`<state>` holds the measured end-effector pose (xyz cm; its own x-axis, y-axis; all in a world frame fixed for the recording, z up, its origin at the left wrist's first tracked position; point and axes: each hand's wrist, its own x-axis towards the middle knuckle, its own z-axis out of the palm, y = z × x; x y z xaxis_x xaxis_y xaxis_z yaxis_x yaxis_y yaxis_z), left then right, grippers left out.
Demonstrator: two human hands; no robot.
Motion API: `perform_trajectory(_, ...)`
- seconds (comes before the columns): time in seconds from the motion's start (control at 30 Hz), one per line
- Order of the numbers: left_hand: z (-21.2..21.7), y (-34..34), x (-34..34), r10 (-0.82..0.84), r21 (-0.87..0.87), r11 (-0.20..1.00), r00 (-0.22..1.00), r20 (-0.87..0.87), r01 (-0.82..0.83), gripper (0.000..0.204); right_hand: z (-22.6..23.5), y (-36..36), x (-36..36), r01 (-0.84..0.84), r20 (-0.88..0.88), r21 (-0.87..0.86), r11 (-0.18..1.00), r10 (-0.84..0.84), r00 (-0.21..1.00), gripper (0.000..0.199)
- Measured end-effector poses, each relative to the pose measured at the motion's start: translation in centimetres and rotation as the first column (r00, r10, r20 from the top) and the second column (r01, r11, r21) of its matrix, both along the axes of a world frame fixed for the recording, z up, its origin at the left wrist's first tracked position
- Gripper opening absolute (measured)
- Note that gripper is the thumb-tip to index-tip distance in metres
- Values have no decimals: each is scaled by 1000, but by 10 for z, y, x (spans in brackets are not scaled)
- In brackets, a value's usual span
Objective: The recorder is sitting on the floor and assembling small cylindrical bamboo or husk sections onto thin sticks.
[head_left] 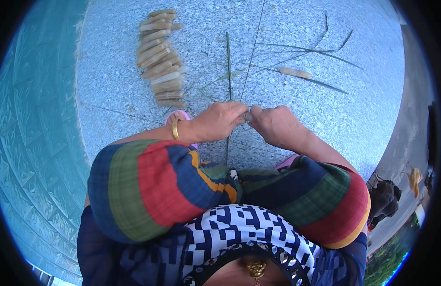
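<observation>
My left hand [222, 120], with a gold bangle on its wrist, and my right hand [279, 125] meet in front of my knees, fingers closed in a pinch. Between the fingertips shows a bit of a small greyish piece [247, 116], mostly covered, so its kind is unclear. Just beyond the hands, a long green leaf strip [229, 64] lies on the speckled stone floor. To the left is a stacked row of short tan, stick-like pieces [156, 53], several of them pale. A single similar tan piece [295, 73] lies apart at the right.
More thin green strips [320, 51] lie crossed at the far right. A shiny teal sheet or tiled surface [37, 143] borders the floor on the left. My pink-shod foot [178, 116] is beside my left wrist. Dark and tan birds [386, 198] appear at the right edge.
</observation>
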<state>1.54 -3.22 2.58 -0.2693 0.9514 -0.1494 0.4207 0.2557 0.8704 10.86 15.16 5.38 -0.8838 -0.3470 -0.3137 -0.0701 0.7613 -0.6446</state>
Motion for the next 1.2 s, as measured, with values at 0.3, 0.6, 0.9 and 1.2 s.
perform_trajectory(0.3, -24, -43, -36, 139, 25, 990, 936, -325, -138, 23, -22, 18, 3, 238, -153, -124, 963, -256, 955, 31)
perform_trajectory(0.6, -35, -156, -93, 239, -53, 872, 519, -821, -486, 30, -82, 100, 6, 520, -404, 263, 812, -397, 824, 28)
perform_trajectory(0.9, -3, -67, -68, 254, 167, 966, 596, -762, -199, 52, -49, 61, -2, 528, 147, -96, 844, -512, 846, 21)
perform_trajectory(1.2, -10, 7, -21, -186, -52, 981, 853, -487, 184, 42, -49, 18, 4, 611, 742, -587, 531, 51, 668, 38)
